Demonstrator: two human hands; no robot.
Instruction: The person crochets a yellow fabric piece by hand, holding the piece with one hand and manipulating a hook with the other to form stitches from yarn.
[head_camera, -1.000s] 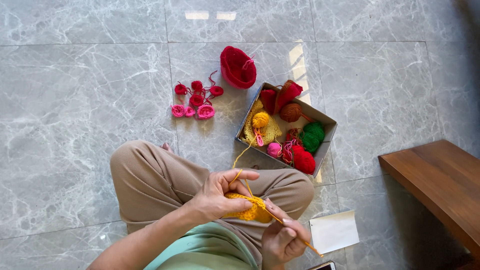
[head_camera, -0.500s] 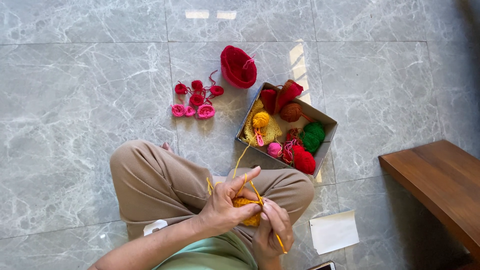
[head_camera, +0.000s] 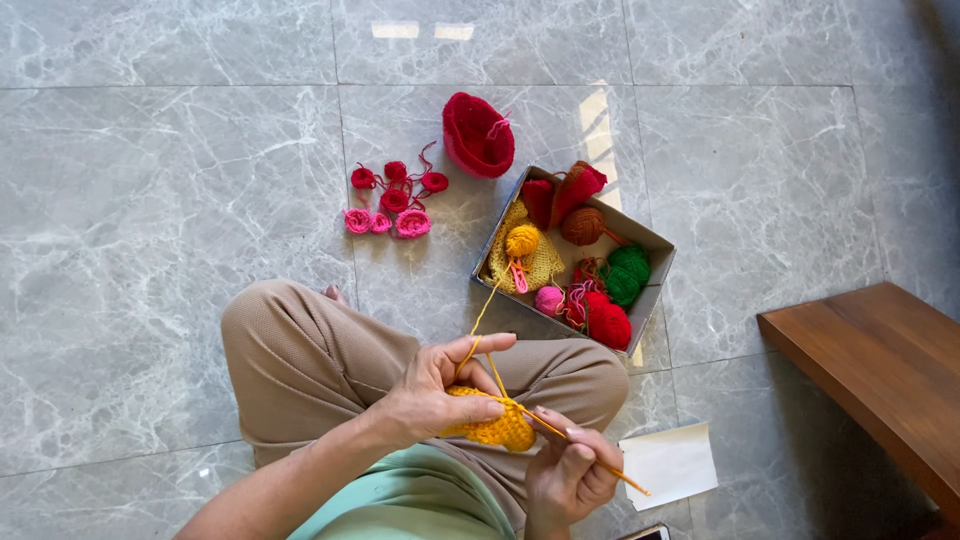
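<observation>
Clearance around the hands
Bare marble floor (head_camera: 150, 250) open leftward; cardboard yarn box (head_camera: 655, 290) crowds forward-right, crocheted flowers (head_camera: 392, 200) ahead, wooden bench (head_camera: 880, 370) blocks far right.

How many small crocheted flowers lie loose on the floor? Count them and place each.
7. Four red flowers sit in a cluster beside the red bowl-shaped piece; three pink flowers lie in a row just below them. Others may be hidden in the box.

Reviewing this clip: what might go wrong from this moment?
The taut yellow yarn strand running from the grey cardboard box to the left hand might snag or drag the yellow yarn ball out. The thin crochet hook in the right hand might slip from the yellow crocheted piece.
</observation>
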